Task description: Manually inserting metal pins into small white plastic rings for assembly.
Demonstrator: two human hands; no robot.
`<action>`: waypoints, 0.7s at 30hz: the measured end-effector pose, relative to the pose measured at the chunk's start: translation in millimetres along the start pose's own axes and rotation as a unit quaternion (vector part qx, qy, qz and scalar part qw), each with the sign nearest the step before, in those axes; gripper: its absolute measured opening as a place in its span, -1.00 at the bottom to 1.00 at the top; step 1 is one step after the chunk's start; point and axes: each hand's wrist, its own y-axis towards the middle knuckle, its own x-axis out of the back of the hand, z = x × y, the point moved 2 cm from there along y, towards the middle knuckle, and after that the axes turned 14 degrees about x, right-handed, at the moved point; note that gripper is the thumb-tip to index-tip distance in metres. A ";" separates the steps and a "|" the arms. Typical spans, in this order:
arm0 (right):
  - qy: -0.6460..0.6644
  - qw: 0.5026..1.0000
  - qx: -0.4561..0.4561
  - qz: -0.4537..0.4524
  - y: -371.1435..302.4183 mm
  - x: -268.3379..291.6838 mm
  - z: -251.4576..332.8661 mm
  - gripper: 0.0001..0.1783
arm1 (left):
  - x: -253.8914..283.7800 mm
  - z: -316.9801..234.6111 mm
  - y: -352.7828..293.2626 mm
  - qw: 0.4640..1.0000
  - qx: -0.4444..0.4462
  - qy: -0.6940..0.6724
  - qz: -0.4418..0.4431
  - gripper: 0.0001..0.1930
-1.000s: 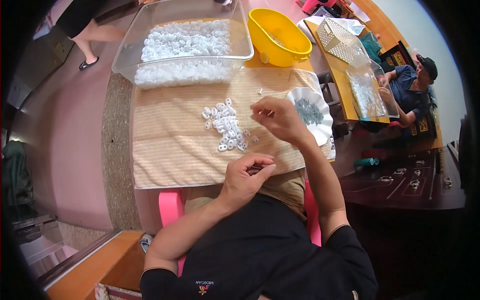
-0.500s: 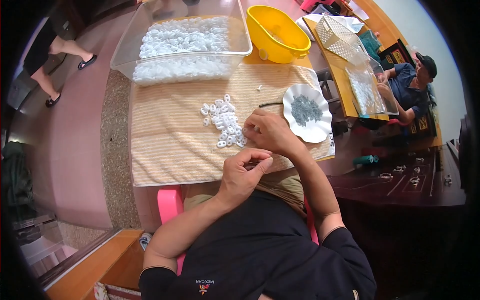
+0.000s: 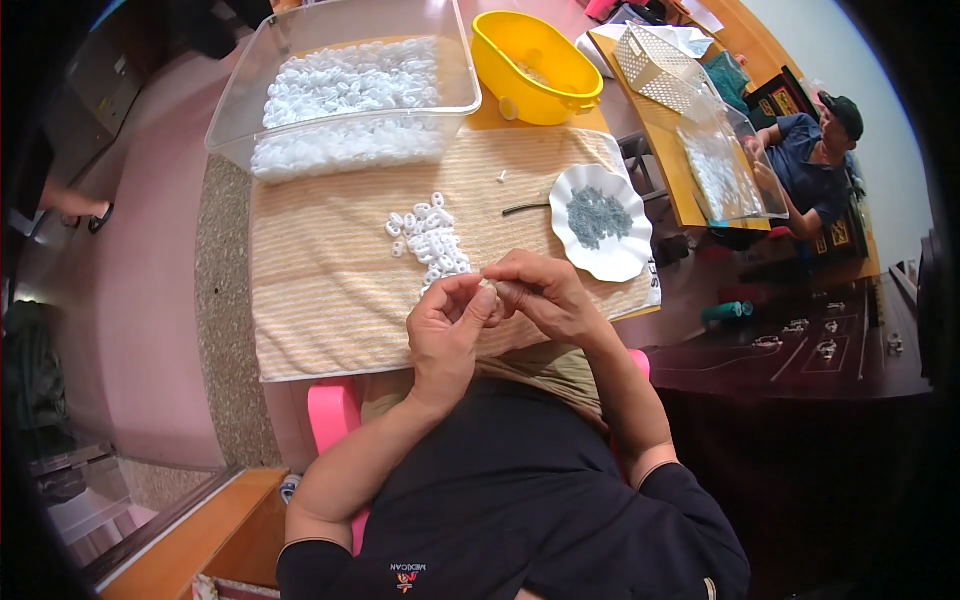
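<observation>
My left hand (image 3: 445, 338) and my right hand (image 3: 548, 302) meet over the towel's near edge, fingertips pinched together. Whatever sits between them is small and mostly covered by the fingers; a pale bit shows, but I cannot make out its kind. Just beyond my left hand lies a loose pile of small white oval plastic pieces with holes (image 3: 432, 243). To the right of the pile, a white wavy-rimmed plate (image 3: 572, 252) carries a heap of small grey-blue pieces. A thin dark stick (image 3: 525, 210) lies against the plate's left side. One tiny white piece (image 3: 502, 177) rests alone farther back.
A striped towel (image 3: 320, 270) covers the table. Behind it stand a clear bin (image 3: 345, 128) full of white pieces and a yellow tub (image 3: 545, 95). At right, another person (image 3: 810, 160) sits by a table with a clear box and a white basket (image 3: 660, 75).
My right hand has moved from beside the white pile back toward me and now meets my left hand, which has risen slightly leftward. A walking person at left has moved toward the view's edge.
</observation>
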 end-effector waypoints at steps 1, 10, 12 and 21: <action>0.020 1.000 0.003 -0.006 -1.9 -1.6 0.9 -0.76 | 0.4 0.3 0.2 1.000 -0.001 0.001 0.001 -0.83; 0.060 0.997 -0.050 -0.029 -12.6 0.7 2.3 -0.78 | 0.8 4.6 0.6 0.998 0.055 -0.011 0.040 -0.88; 0.089 0.991 -0.089 -0.049 -13.7 -1.2 3.2 -0.79 | 1.7 3.7 1.0 0.998 0.056 -0.021 0.036 -0.87; 0.159 0.971 -0.125 -0.127 -17.1 -1.4 -6.0 -0.82 | -2.4 -1.7 -0.6 0.989 0.131 -0.033 0.064 -0.84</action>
